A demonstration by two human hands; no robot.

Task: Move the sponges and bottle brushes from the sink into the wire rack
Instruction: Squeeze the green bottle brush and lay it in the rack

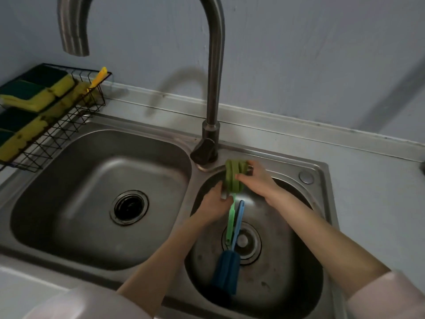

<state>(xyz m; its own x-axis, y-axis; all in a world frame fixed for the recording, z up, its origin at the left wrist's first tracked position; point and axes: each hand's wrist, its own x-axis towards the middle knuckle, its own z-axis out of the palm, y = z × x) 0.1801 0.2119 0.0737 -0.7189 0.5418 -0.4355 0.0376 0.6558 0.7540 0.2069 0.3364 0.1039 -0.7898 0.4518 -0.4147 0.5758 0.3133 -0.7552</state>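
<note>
A green bottle brush (232, 178) with a spongy green head and a light green handle is held over the back of the small right sink basin (276, 279). My right hand (258, 180) grips its head from the right. My left hand (215, 203) holds it where the head meets the handle. A blue bottle brush (226, 265) lies in that basin, its dark blue head toward me and its pale blue handle pointing away. The black wire rack (57, 132) at the far left holds several yellow-green sponges (25, 93) and a yellow brush (97, 79).
A tall steel faucet (212, 88) rises between the basins, its spout hanging at upper left. The large left basin (99, 196) holds only its drain. Grey counter runs to the right. A white object (87, 305) shows at the bottom edge.
</note>
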